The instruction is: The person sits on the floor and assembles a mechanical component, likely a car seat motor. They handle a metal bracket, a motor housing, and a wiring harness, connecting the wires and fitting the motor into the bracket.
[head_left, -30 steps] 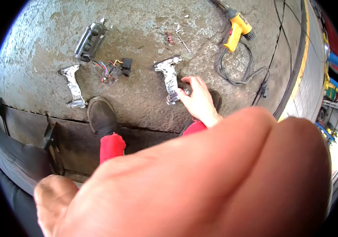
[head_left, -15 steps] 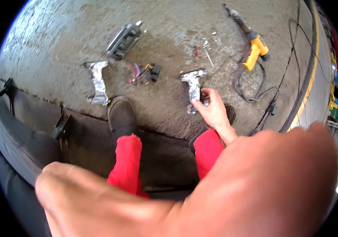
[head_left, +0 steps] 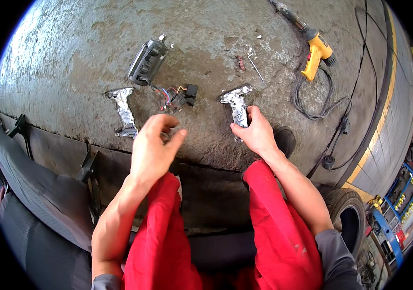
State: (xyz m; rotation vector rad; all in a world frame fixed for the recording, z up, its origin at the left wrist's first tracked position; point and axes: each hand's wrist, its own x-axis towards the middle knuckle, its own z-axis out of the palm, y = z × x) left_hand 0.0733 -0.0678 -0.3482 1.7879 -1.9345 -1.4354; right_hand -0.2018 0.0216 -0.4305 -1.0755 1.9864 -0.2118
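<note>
Silver shell (head_left: 238, 107), shaped like a pistol, is at the right hand (head_left: 258, 131), over the rough floor (head_left: 206, 34) and before the person's feet. This hand is closed upon the lower end of its handle, thumb on one side and fingers on the other, so that end is mostly covered; whether the shell touches the floor, I cannot tell. The left hand (head_left: 152, 150) hangs with thumb and fingers apart, near a second shell (head_left: 126, 110), and its wrist hides the lower leg behind it.

Beyond it lie a dark case (head_left: 147, 63) and a tangle of wires (head_left: 168, 96), where single parts are difficult to distinguish. Farther right, there are small red pieces (head_left: 241, 63), a thin key (head_left: 256, 66) and a yellow heat gun (head_left: 317, 52), whose nozzle reaches the upper edge of view. One shoe (head_left: 286, 139) is half hidden behind the right hand. A tyre (head_left: 340, 197) is partly covered by the sleeve; the crowded shelves (head_left: 404, 193) are too small to read well.
</note>
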